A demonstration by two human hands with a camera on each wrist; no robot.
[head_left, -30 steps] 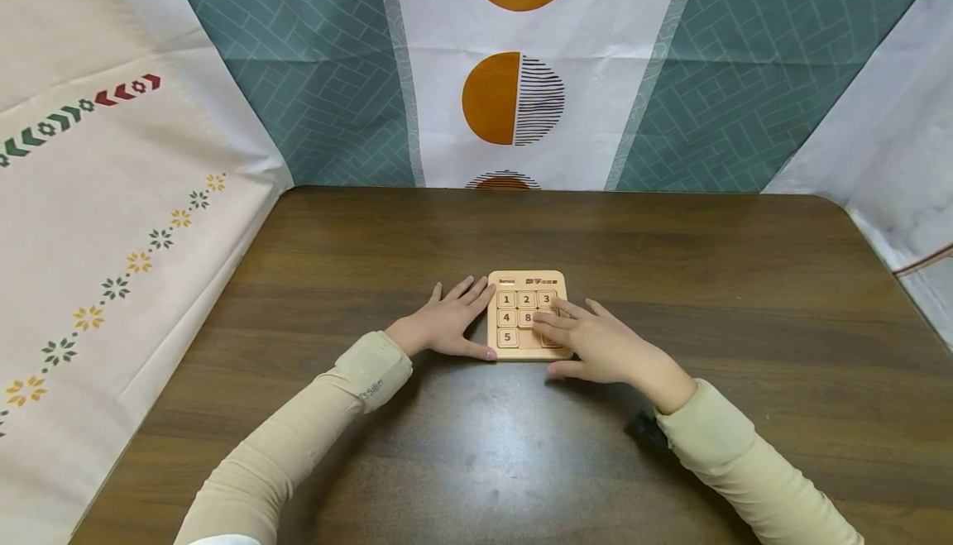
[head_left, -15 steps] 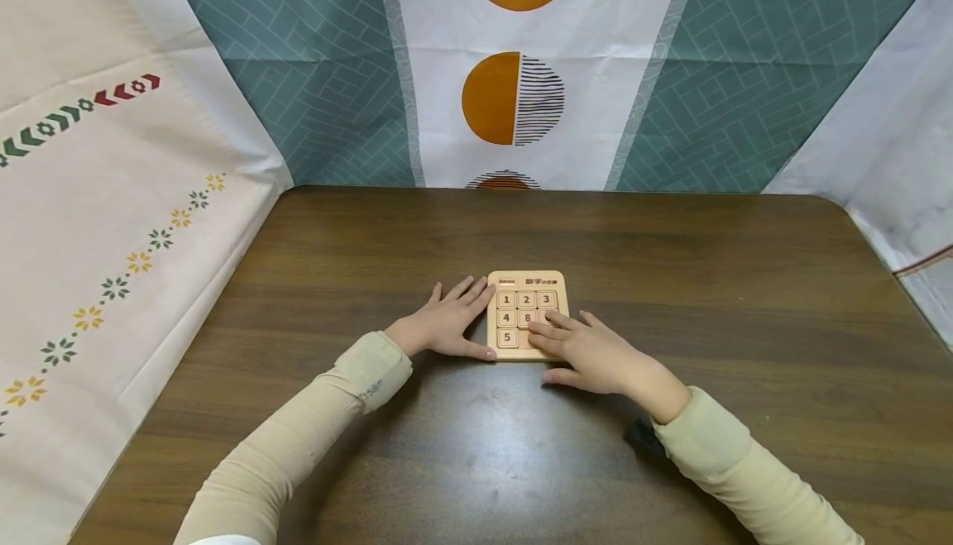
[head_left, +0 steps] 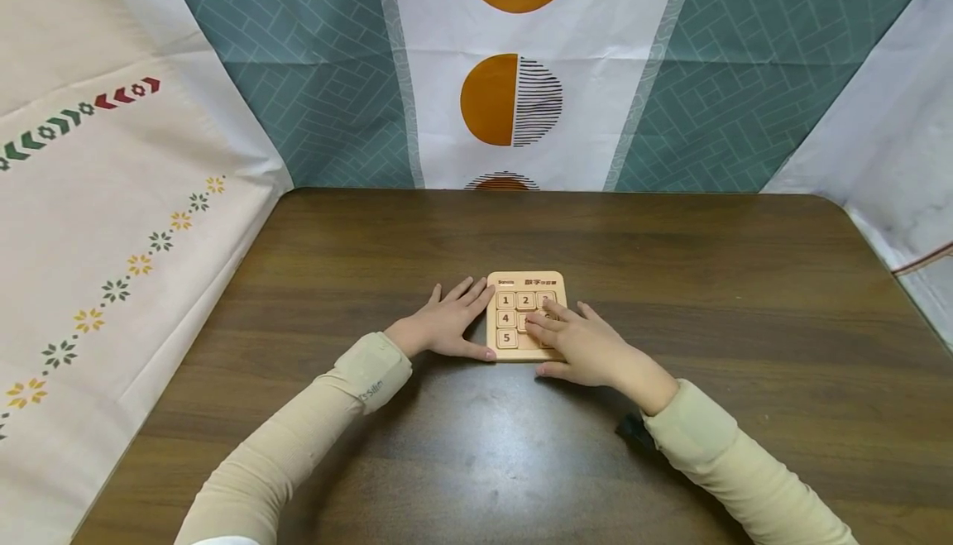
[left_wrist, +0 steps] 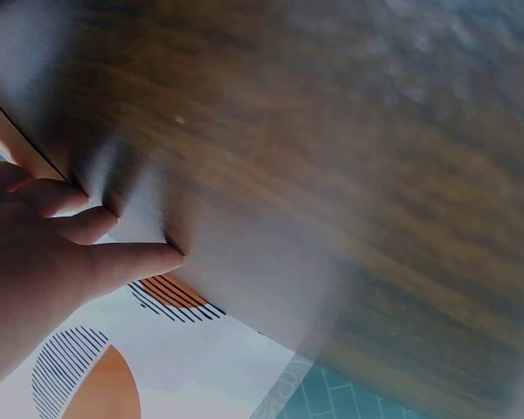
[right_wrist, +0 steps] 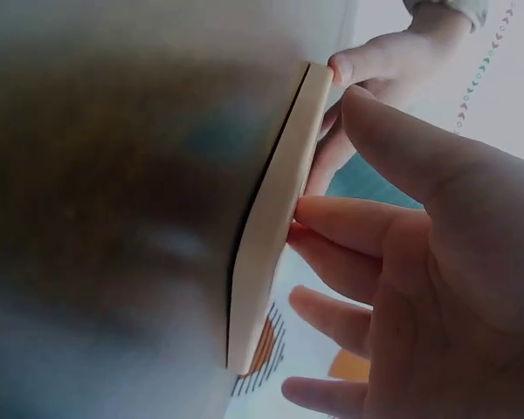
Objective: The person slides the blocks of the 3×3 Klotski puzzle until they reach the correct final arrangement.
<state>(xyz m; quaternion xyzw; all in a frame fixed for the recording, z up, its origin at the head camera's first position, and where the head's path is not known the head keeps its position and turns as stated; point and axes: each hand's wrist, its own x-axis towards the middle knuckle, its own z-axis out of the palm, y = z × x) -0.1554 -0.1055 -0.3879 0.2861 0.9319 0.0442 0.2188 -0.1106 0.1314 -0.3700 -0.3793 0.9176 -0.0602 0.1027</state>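
A wooden sliding number puzzle (head_left: 521, 283) lies flat on the table, its tiles in rows; 1, 2, 4 and 5 are readable. Bare tray shows right of the 5 tile (head_left: 507, 337). My left hand (head_left: 447, 326) is spread flat on its left, thumb at the lower left corner and a fingertip on the upper left edge. My right hand (head_left: 584, 346) reaches over from the right, its extended fingertips on the middle and right tiles, hiding several. In the right wrist view, two fingertips of the right hand (right_wrist: 445, 262) touch the puzzle's top, seen edge-on; its other fingers stand apart.
The dark wooden table (head_left: 417, 239) extends around the puzzle. A patterned cloth (head_left: 328, 115) hangs behind its far edge, and a cream embroidered cloth (head_left: 89, 239) hangs along the left side. A small black thing (head_left: 633, 429) shows under the right wrist.
My right hand has shifted slightly left, dipping toward the near tiles and then back up. Its fingers now cover the 8 tile, visible before. My left hand has not moved.
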